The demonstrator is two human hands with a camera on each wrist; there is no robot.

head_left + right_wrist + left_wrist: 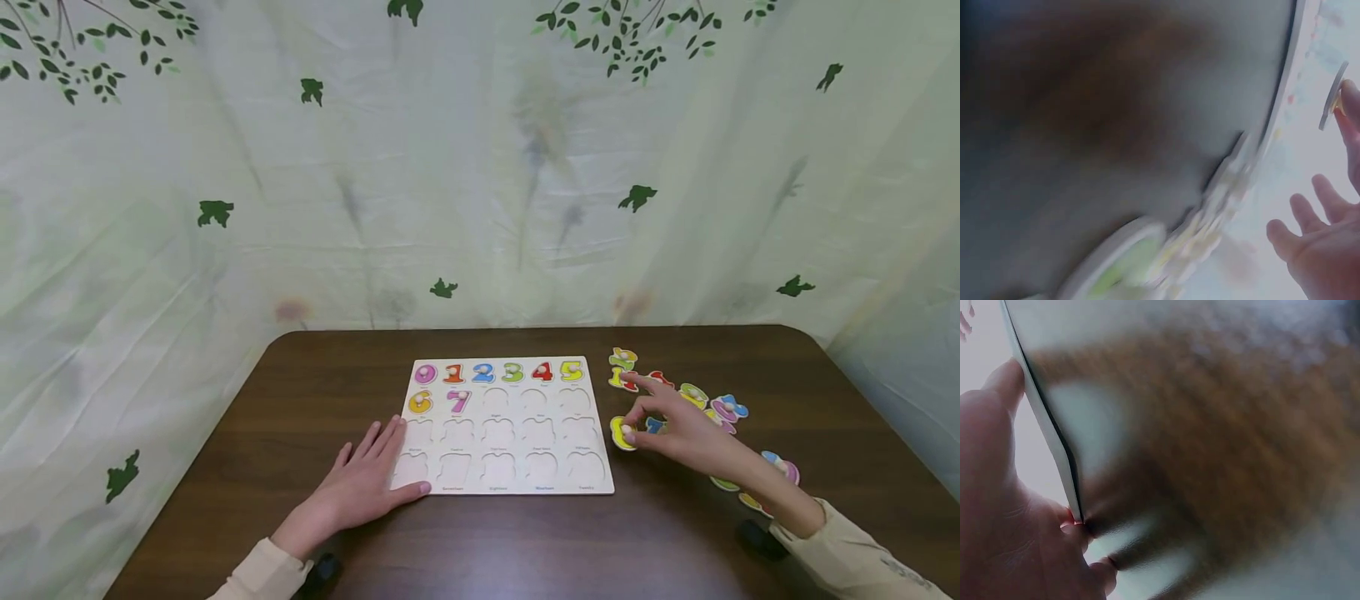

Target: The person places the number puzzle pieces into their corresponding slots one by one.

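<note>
A white number puzzle board (477, 454) lies on the table with coloured pieces 0 to 7 in its upper recesses; its other recesses hold no pieces. My left hand (352, 490) rests on the board's lower left corner, fingers spread, thumb on the front edge. Just right of the board, my right hand (678, 427) pinches a yellow number piece (618, 433) by its knob with thumb and forefinger. In the right wrist view that piece (1334, 103) appears edge-on, lifted off the table, other fingers loose. Its digit is partly hidden.
Several loose number pieces (693, 394) lie in a scattered group under and beyond the right hand. Others (782, 467) lie near the right forearm. The brown table (337, 375) ends at a pale leaf-print curtain (480, 208).
</note>
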